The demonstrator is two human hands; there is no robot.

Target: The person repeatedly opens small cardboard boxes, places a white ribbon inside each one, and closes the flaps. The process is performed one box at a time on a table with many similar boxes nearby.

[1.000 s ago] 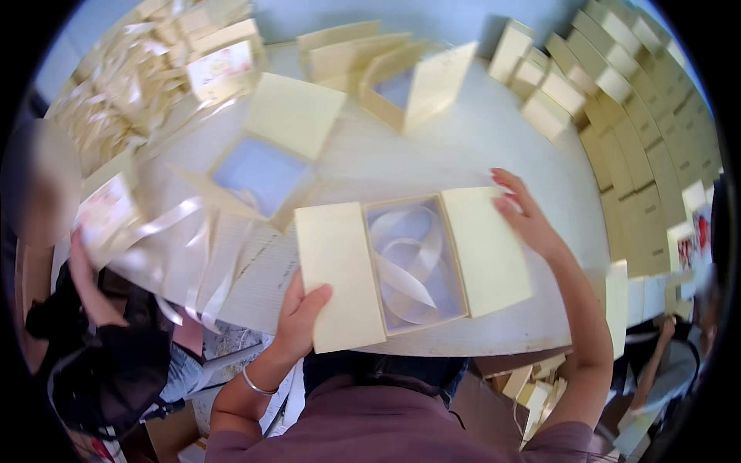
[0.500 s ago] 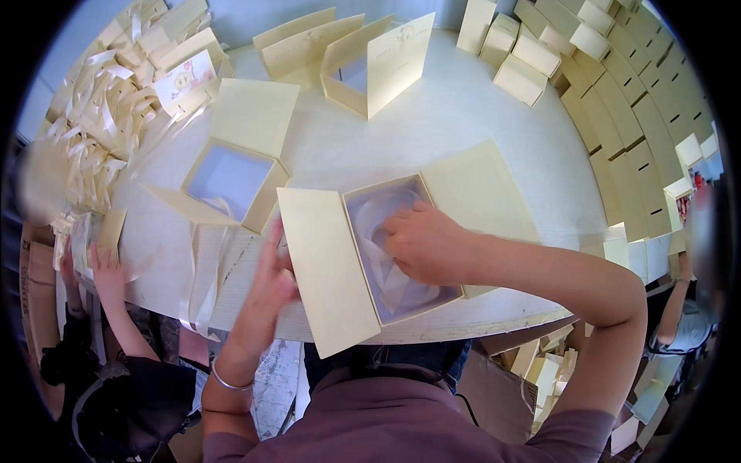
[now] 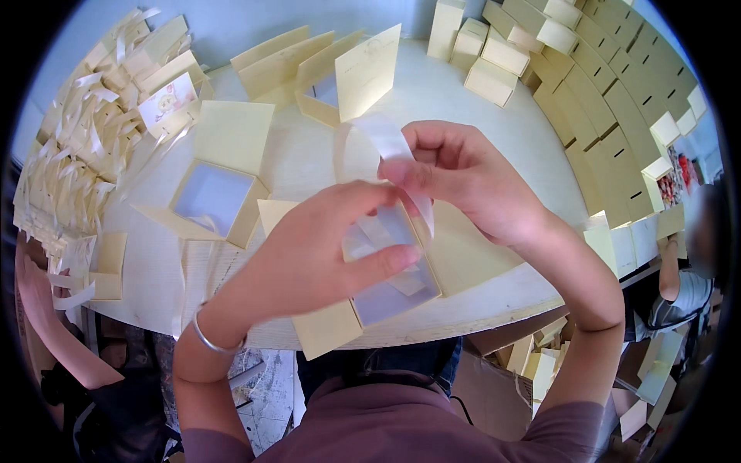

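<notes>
My right hand (image 3: pixel 471 181) is raised over the open cream box (image 3: pixel 386 305), pinching a looped white satin ribbon (image 3: pixel 386 139) between thumb and fingers. Part of the ribbon hangs down below the pinch. Just left of it, my left hand (image 3: pixel 309 243) reaches across the box, thumb and index finger spread apart. Its index fingertip is close to the ribbon; whether they touch is unclear. The box has a pale lilac inside with more white ribbon lying in it. One flap lies out to each side, the left one partly hidden under my left hand.
Another open box (image 3: pixel 212 197) stands left, trailing ribbons over the table edge. Upright boxes (image 3: pixel 367 73) stand at the back. Beribboned boxes (image 3: pixel 93 147) are heaped far left; stacked boxes (image 3: pixel 610 123) form a wall right. Co-workers' arms (image 3: pixel 58 328) show at both sides.
My right hand has lifted the ribbon up out of the box. My left hand has left the box's left flap and come over the box. The view has shifted slightly.
</notes>
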